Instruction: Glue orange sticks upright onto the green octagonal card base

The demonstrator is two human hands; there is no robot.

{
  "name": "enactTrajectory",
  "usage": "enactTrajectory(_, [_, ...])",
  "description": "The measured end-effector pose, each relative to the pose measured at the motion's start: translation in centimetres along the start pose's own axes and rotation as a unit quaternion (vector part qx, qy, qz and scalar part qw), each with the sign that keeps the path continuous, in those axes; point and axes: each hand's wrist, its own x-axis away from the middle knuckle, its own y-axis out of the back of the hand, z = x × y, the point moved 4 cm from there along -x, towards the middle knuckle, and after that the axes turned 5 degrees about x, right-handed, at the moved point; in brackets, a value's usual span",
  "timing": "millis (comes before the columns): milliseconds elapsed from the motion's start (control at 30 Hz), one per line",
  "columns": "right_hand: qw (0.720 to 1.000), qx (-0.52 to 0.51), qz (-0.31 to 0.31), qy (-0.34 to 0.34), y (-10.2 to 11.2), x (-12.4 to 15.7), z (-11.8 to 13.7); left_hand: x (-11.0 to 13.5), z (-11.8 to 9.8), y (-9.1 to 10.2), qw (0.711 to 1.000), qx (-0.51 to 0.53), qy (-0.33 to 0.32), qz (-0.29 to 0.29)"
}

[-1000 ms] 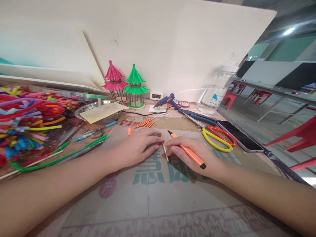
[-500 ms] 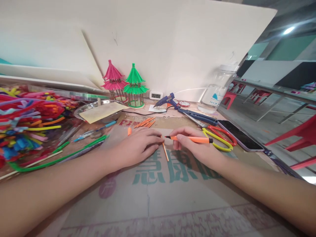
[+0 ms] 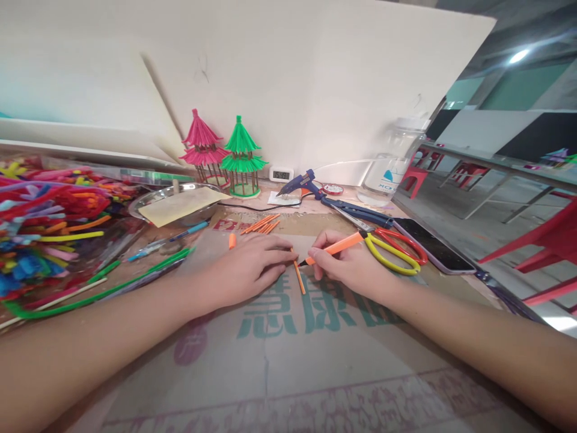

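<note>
Translucent printed sheeting (image 3: 270,379) stretches beneath the left hand (image 3: 250,267), fingers slightly spread at a slim orange stick (image 3: 300,279), while the right hand (image 3: 349,264) pinches a tubular orange marker (image 3: 338,245).

There are two pagodas (image 3: 244,161) and one orange marker (image 3: 338,244).

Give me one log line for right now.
left hand: touching thin stick | right hand: gripping orange marker, tip at stick | beyond hands: orange sticks
</note>
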Motion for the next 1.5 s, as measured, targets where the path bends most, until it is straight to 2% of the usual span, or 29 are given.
enactTrajectory(233, [1.000,0.007,0.009,-0.012,-0.01,-0.04,0.16,-0.02,0.03,0.10,1.000,-0.004,-0.003,0.005])
enactTrajectory(400, [0.999,0.006,0.039,-0.011,-0.05,0.07,0.35,0.04,0.22,-0.04,1.000,-0.002,0.001,0.000])
enactTrajectory(600, [1.000,0.003,0.020,-0.001,-0.18,-0.04,0.23,-0.04,0.02,0.11,1.000,-0.001,-0.011,-0.002])
enactTrajectory(867, [0.999,0.006,0.043,-0.006,-0.16,0.25,0.37,0.10,0.24,0.02,1.000,-0.006,-0.004,-0.001])
enactTrajectory(1033, [1.000,0.012,0.025,-0.004,-0.03,0.26,0.50,0.06,0.17,-0.02,1.000,-0.012,-0.006,0.004])
enactTrajectory(1300, [0.996,-0.010,0.084,-0.021,-0.38,0.63,0.70,0.15,0.15,-0.05,1.000,-0.012,-0.008,0.006])
enactTrajectory(1500, [0.999,-0.006,0.042,0.000,-0.21,0.49,0.80,0.25,0.10,0.09,1.000,-0.013,-0.009,0.000])
